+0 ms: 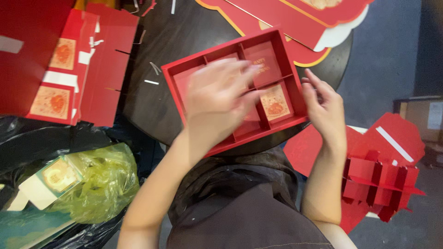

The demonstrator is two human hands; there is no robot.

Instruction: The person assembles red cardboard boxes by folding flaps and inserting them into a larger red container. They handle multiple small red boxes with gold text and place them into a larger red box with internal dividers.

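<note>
A red cardboard box tray with dividers lies tilted on a dark round table. Its compartments hold red and gold cards, one near the right side. My left hand is blurred and spread over the tray's middle compartments, fingers on the dividers. My right hand rests against the tray's right wall with fingers apart. Neither hand visibly grips a loose item.
Flat red box sheets lie at the left, and red lids with gold trim at the back. A red divider grid sits on red pieces at the right. A yellow-green plastic bag lies on black bags at lower left.
</note>
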